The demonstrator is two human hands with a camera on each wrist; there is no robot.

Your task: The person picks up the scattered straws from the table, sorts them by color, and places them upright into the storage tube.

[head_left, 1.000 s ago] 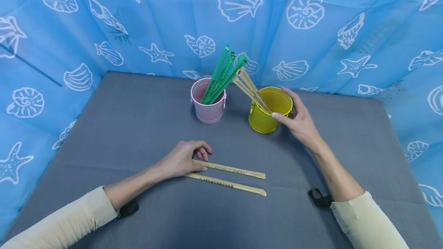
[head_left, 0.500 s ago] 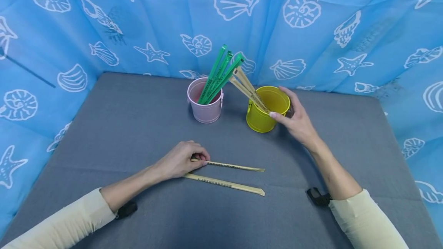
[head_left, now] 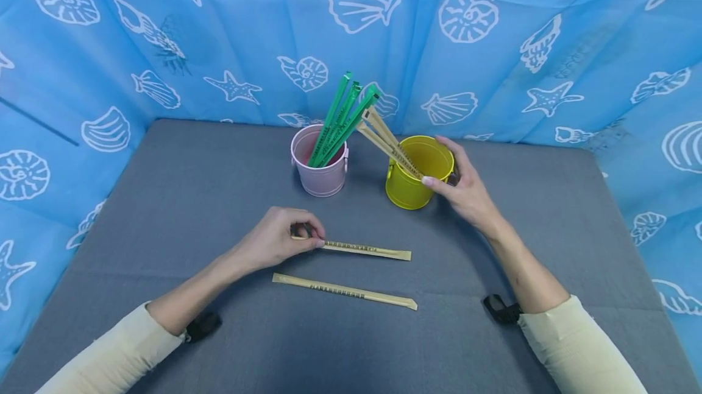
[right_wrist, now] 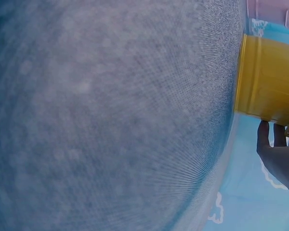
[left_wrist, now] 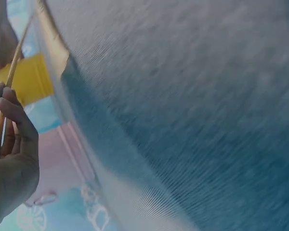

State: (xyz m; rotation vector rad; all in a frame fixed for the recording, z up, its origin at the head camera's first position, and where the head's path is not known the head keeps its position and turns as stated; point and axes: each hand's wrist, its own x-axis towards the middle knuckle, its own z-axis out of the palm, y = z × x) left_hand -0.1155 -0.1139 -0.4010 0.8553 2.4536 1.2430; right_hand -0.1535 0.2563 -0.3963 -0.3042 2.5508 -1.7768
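Note:
Between thumb and fingers, my left hand [head_left: 276, 237] pinches one end of a tan paper-wrapped straw [head_left: 366, 249], just above the table. The left wrist view shows this pinch from the side. A second wrapped straw [head_left: 344, 291] lies flat on the table, nearer to me. My right hand [head_left: 470, 193] grips the yellow bucket [head_left: 408, 193] at its right side, thumb at the front rim and fingers round the back. Several tan wrapped straws [head_left: 389, 141] lean out of that bucket to the left. Part of the right hand is cut off in the right wrist view.
Left of the yellow bucket stands a pink bucket [head_left: 320, 179] with several green wrapped straws [head_left: 342, 123] leaning in it. A grey cloth [head_left: 208, 175] covers the table. Behind it hangs a blue curtain [head_left: 247, 16] with white shells and starfish.
My left hand has closed its fingers on the farther straw and lifted it slightly, away from the nearer one. The right hand has kept its grip on the yellow bucket. The head view has shifted a little.

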